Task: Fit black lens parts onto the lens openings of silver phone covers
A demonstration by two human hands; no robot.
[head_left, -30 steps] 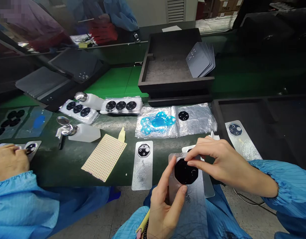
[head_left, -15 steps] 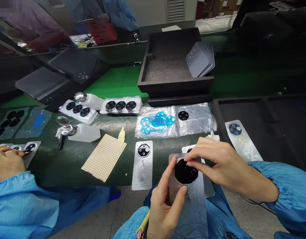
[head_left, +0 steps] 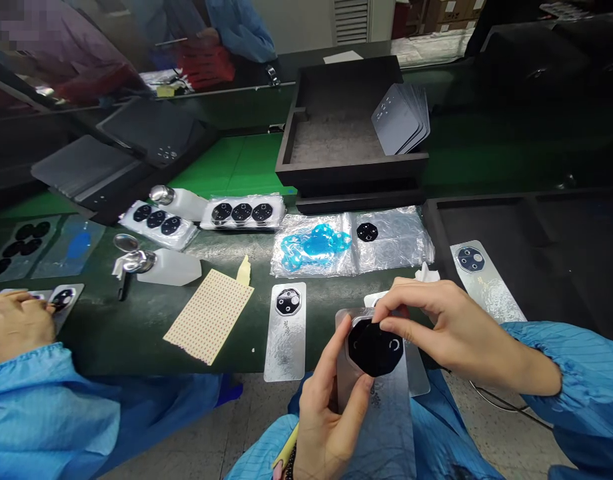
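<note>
My left hand [head_left: 327, 419] grips the silvery panel [head_left: 387, 423] above my lap; my right hand [head_left: 440, 323] pinches the black disc [head_left: 376, 353] by its upper edge, over the panel's top end. Best to hold steady, 2 fingertips only, rim only.

Held panel [head_left: 389, 430] cropped below, lettering [head_left: 375, 398] illegible

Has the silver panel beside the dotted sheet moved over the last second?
No: judged against the front edge of the table, the silver panel shows no visible shift in any direction.
</note>
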